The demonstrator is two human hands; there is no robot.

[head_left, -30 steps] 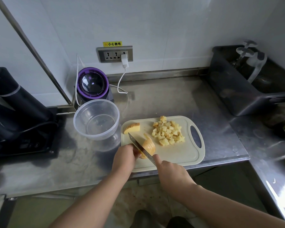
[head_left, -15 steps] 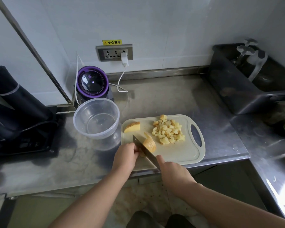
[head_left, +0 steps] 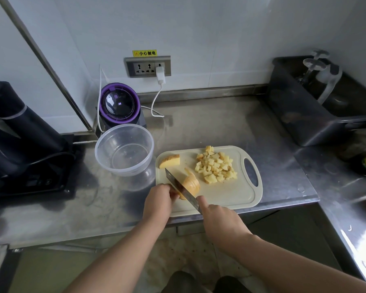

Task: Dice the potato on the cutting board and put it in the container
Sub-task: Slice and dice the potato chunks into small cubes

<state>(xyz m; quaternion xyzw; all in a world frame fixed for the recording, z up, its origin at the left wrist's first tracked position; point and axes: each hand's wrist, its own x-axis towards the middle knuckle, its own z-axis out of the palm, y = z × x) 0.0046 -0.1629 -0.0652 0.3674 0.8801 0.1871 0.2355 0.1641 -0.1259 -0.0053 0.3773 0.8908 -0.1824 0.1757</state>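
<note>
The person's right hand point(head_left: 222, 220) grips a knife point(head_left: 182, 191), one finger laid forward against the blade. The left hand point(head_left: 159, 201) curls its fingers onto a partly sliced potato piece point(head_left: 191, 183), pinning it at the near left of the pale cutting board point(head_left: 226, 193), with the blade set into the piece just beside those fingers. Farther back on the board lie a heap of potato cubes point(head_left: 217, 167) and, apart to its left, an uncut wedge point(head_left: 170, 161). A clear round container point(head_left: 106, 153) stands on the steel counter point(head_left: 220, 127) just beside the board's far left corner.
</note>
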